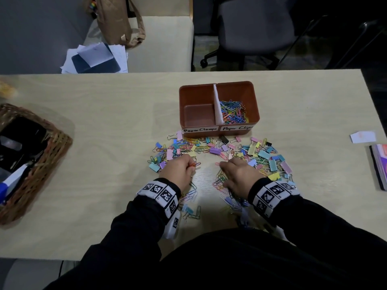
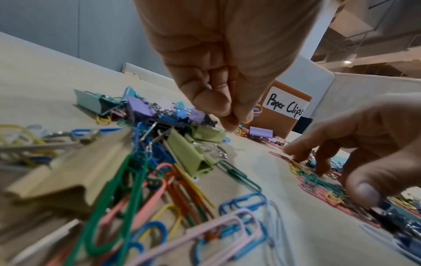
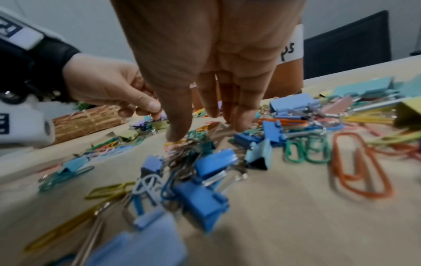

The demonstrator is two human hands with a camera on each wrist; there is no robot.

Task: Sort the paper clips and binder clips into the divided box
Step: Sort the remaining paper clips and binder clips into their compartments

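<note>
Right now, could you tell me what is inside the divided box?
The divided box holds a heap of coloured paper clips in its right compartment; the left compartment is bare. What lies under the heap is covered.

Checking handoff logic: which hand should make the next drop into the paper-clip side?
Left, probably. The left hand already pinches paper clips; the right hand only rests straight fingers on the pile.

Head camera is looking steeply down over the surface [image 1: 104,114]; both wrist cameras are skimming close above it, facing the box [image 1: 217,130].
</note>
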